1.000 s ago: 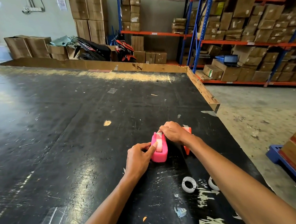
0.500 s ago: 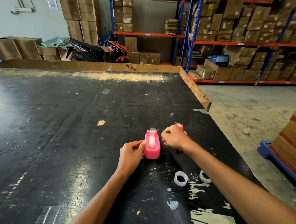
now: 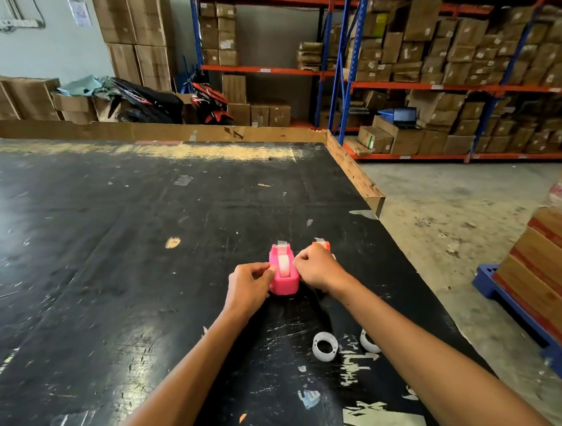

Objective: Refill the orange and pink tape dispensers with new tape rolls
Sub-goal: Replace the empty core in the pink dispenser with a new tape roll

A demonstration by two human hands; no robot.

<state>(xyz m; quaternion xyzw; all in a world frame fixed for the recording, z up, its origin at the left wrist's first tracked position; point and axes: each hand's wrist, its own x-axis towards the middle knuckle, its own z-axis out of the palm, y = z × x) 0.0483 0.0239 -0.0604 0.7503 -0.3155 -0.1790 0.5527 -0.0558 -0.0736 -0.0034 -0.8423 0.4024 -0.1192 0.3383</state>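
Having left the cutter end, the right hand [image 3: 316, 267] is now curled against the pink dispenser [image 3: 284, 272] near the counter's [image 3: 111, 256] right edge, the left hand [image 3: 249, 288] pinching its other side; the new roll looks seated, the orange dispenser [image 3: 321, 245] half hidden behind.

Two tape dispensers are seen, one pink [image 3: 284, 272] and one orange [image 3: 321, 245]; two empty white tape cores [image 3: 325, 346] [image 3: 368, 342] are counted.
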